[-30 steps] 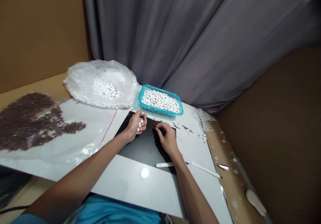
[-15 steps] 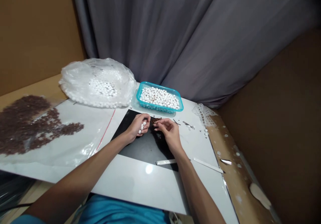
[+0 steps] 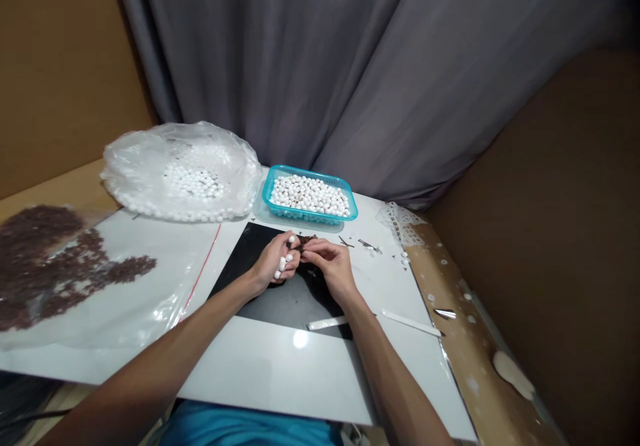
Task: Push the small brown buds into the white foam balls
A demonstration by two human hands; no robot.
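Note:
My left hand [image 3: 273,262] is curled around several white beads [image 3: 283,264], with one more bead held up near its thumb and forefinger. Close against it, my right hand [image 3: 333,266] pinches at a small brown piece [image 3: 307,240], partly hidden by the fingers. Both hands are over a black mat [image 3: 280,306]. Beyond them stands a turquoise basket [image 3: 351,214] filled with white beads.
A clear bag of white beads [image 3: 195,183] stands at the back left. In front of it lies a plastic bag of brown bits [image 3: 65,259]. White sticks [image 3: 413,323] and a metal piping tip [image 3: 445,313] lie on the right. A grey curtain [image 3: 280,66] hangs behind.
The view has shifted slightly. My left fingers have loosened, showing more beads, and one bead has come up to the thumb. My right hand has moved closer to the left.

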